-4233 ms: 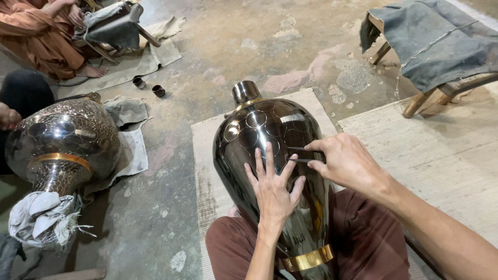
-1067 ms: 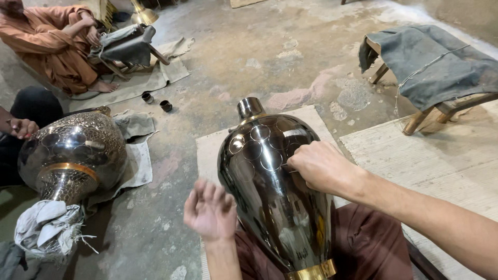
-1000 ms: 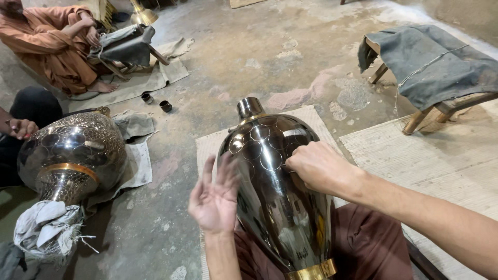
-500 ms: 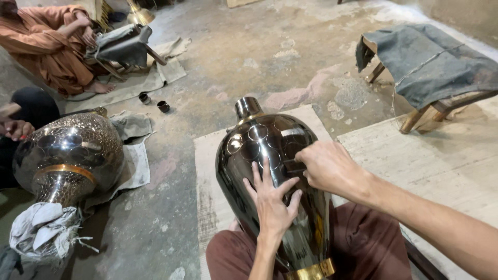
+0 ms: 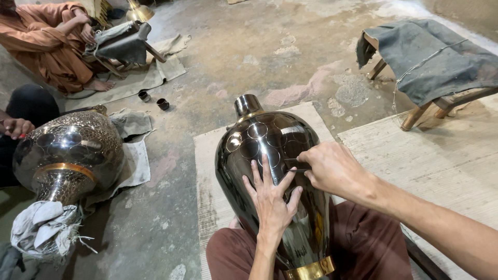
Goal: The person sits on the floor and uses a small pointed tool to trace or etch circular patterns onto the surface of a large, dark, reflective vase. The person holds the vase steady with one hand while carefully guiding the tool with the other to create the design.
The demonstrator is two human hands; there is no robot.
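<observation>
Left hand (image 5: 271,199) back flat on the dark metal vase (image 5: 270,155) after a brief lift-off.

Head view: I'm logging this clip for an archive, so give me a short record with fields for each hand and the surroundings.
Left hand: flat on the dark metal vase, fingers spread
Right hand: presses a small dark tool to the vase
Vase: lying across the lap, circles marked near its neck
Nearby: patterned vase, cloth-covered stool
</observation>
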